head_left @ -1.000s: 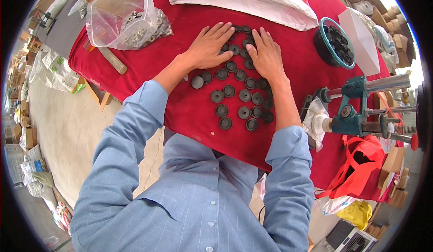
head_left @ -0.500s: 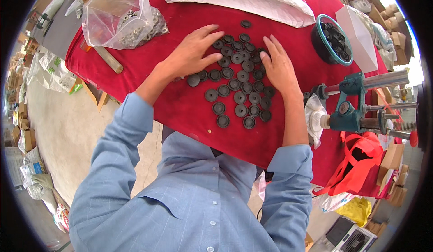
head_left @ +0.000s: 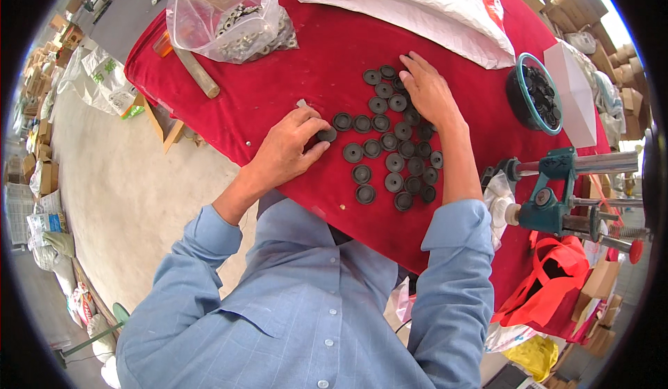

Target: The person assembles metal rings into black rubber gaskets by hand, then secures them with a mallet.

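Several round black rubber discs (head_left: 394, 162) with raised rims lie spread flat on a red cloth. My left hand (head_left: 293, 144) is at the left side of the group, its fingers curled and its thumb and fingertips closing on one black disc (head_left: 327, 135). Any further disc beneath the palm is hidden. Over at the far right side of the group, my right hand (head_left: 430, 95) lies with fingers stretched out, the fingertips beside the farthest discs (head_left: 387, 72). A small whitish scrap (head_left: 301, 103) shows just beyond my left hand.
A clear plastic bag of metal parts (head_left: 240, 37) stands at the far left beside a wooden handle (head_left: 197, 73). A white sack (head_left: 410, 6) lies at the back. To the right are a teal-rimmed bowl of black pieces (head_left: 515, 97), a green metal press (head_left: 550, 197) and a red bag (head_left: 546, 284).
My left hand has moved nearer, down the left side of the discs, and closed on one. My right hand stays beside the group. The whole view has shifted somewhat.
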`<state>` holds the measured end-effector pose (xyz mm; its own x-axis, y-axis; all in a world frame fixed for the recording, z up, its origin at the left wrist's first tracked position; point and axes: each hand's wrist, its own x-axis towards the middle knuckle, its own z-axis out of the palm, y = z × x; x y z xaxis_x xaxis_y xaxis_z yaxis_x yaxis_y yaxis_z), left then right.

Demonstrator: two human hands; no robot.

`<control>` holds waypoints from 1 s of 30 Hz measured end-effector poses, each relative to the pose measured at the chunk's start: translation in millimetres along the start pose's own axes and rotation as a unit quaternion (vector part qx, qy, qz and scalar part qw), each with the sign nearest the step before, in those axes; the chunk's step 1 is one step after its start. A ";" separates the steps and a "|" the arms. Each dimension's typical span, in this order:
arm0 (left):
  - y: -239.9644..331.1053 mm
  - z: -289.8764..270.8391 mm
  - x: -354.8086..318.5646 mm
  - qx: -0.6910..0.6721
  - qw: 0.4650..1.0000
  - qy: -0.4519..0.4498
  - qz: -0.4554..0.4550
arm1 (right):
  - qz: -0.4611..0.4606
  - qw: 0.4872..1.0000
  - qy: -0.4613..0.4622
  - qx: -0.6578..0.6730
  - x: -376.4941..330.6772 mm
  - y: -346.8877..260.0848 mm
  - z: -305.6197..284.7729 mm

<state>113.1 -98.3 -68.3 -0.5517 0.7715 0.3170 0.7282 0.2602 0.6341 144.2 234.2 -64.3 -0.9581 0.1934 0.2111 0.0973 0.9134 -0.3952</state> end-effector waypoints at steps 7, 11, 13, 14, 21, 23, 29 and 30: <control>3.8 -3.0 14.2 0.067 0.996 -0.018 0.064 | 0.050 0.990 0.123 0.054 -49.5 -0.4 -41.9; -6.3 -15.1 27.1 0.004 0.999 -0.006 0.051 | 0.087 0.984 0.149 0.050 -74.5 -5.4 -57.6; -13.0 -22.9 47.3 -0.001 0.999 0.008 0.034 | 0.136 0.971 0.178 0.082 -85.5 -17.6 -67.7; -16.9 -23.2 59.6 -0.006 0.999 0.024 0.022 | 0.137 0.971 0.177 0.079 -93.6 -17.1 -70.2; -29.3 18.3 114.3 0.036 0.999 -0.025 0.009 | 0.082 0.980 0.171 0.056 -109.2 -5.5 -47.1; -21.7 24.3 115.7 0.072 0.995 0.018 0.072 | 0.050 0.989 0.138 0.030 -110.1 -16.7 -35.4; 10.3 51.4 103.7 0.138 0.961 -0.040 0.235 | -0.007 0.990 0.074 -0.119 -117.7 -32.8 -13.8; 10.9 54.5 100.3 0.138 0.964 -0.074 0.215 | -0.011 0.986 0.070 -0.154 -120.2 -34.5 -13.0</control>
<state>87.9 13.5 -68.0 -0.1253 0.9119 0.3909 0.9684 0.0268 0.2478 259.4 184.1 -64.4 -0.9169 0.1992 0.3459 0.1737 0.9793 -0.1034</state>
